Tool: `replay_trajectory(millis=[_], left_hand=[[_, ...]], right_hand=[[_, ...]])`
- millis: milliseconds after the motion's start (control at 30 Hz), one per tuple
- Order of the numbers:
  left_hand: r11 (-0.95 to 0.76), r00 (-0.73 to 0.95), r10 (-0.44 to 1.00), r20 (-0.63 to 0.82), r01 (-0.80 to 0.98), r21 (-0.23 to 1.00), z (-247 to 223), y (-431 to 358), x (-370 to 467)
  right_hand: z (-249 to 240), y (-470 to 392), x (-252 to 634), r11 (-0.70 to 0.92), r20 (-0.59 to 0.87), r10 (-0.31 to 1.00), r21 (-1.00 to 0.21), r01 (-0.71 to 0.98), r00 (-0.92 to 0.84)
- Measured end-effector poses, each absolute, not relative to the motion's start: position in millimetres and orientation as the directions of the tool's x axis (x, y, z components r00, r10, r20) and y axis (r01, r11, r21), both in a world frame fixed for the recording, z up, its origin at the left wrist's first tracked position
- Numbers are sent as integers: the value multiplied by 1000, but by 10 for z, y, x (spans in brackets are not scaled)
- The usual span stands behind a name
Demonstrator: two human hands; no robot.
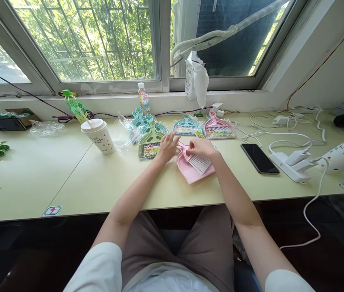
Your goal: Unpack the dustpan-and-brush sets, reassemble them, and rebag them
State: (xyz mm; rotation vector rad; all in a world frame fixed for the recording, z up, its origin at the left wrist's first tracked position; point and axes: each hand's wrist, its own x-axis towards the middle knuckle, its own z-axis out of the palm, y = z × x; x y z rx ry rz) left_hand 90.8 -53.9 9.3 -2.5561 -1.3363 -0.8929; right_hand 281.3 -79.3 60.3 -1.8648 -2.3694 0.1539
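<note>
A pink dustpan (194,169) with a white-bristled brush (198,161) lies mid-tabletop (105,182). The right hand (201,148) pinches the brush handle; the left hand (167,148) rests open, fingers touching the pan's edge.

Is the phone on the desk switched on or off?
Looks off or asleep: the phone lies flat, face up, right of the right hand, its screen plain black.
</note>
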Motion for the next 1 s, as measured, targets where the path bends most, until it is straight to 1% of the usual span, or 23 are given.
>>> replay_trajectory(millis=[33, 100, 200, 400, 500, 567, 700, 767, 833, 1000], left_hand=[[-618, 489, 689, 535, 781, 83, 83, -538, 898], [-642, 568, 678, 467, 767, 1, 68, -541, 891], [-661, 624, 682, 380, 749, -44, 65, -554, 896], [-650, 629, 679, 378, 755, -88, 62, -550, 888], [-666, 637, 663, 393, 742, -79, 49, -543, 885], [-676, 630, 666, 399, 736, -33, 51, -550, 888], [-734, 657, 652, 379, 671, 100, 78, -590, 904], [-752, 673, 644, 365, 645, 138, 94, -604, 913], [-753, 683, 645, 343, 646, 128, 108, -605, 919], [-770, 735, 608, 301, 639, -6, 137, -593, 915]], right_hand=[[610, -803, 2803, 251, 30, 968, -169, 953, -249], [628, -826, 2774, 262, 22, 965, -186, 947, -262], [660, -863, 2729, 256, 10, 966, -169, 952, -258], [667, -886, 2689, 242, 13, 970, -110, 964, -242], [621, -847, 2724, 217, 54, 976, -76, 973, -213], [584, -806, 2774, 215, 89, 974, -77, 973, -208], [547, -741, 2896, 255, 82, 966, -142, 956, -246], [554, -732, 2936, 246, 72, 969, -163, 956, -237], [571, -737, 2953, 234, 71, 972, -165, 958, -225], [596, -742, 2956, 243, 73, 969, -151, 958, -235]])
